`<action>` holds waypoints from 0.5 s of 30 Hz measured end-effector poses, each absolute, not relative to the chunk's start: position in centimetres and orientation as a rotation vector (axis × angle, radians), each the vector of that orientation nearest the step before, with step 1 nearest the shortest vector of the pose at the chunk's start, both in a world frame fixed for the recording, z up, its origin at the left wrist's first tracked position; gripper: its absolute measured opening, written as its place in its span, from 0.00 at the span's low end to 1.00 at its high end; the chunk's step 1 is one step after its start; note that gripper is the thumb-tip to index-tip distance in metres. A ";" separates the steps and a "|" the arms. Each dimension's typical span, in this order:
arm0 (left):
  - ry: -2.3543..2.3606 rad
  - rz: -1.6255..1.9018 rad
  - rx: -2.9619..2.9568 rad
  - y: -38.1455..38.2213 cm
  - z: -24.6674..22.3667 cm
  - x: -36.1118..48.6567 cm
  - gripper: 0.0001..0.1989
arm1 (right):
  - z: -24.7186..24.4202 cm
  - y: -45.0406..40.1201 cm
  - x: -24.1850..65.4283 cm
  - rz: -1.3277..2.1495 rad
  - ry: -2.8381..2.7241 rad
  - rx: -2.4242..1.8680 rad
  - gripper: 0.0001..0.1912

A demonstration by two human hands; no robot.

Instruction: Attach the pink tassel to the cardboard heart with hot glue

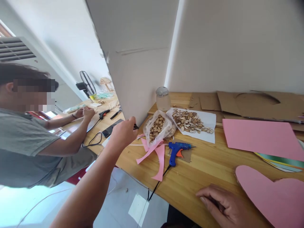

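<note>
My left hand (124,131) is closed around a small black object (135,126), mostly hidden by the fingers, above the table's left edge. My right hand (224,204) rests at the table's front, its fingers curled and thumb near the forefinger; whether anything is between them is hidden. Beside it lies a pink heart (273,198). A blue glue gun (177,152) lies on a small brown piece in the middle. Pink paper scraps (160,160) are left of it. Behind are a plastic bag of peanuts (157,128) and shell pieces (190,122) on white paper.
A lidded jar (162,99) stands by the wall. Cardboard (256,104) and a pink sheet (261,136) lie at the back right. The glue gun's cord (156,186) hangs over the front edge. At left, a person (35,148) works beyond a partition (133,63).
</note>
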State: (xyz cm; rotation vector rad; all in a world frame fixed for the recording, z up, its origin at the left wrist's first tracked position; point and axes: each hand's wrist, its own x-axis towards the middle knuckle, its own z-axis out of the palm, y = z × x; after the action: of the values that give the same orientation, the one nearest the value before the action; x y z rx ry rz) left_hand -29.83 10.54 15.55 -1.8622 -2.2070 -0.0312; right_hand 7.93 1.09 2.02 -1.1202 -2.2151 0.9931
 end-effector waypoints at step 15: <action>-2.009 -2.091 -1.286 -0.9 13.7 -37.5 0.22 | 0.5 1.7 9.1 0.854 -2.291 -1.196 0.17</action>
State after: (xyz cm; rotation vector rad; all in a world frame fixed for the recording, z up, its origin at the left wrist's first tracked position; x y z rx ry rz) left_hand -37.53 -0.93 13.69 -1.2865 -2.0090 -2.0906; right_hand 9.11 1.70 0.46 -1.1956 -2.2908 0.8540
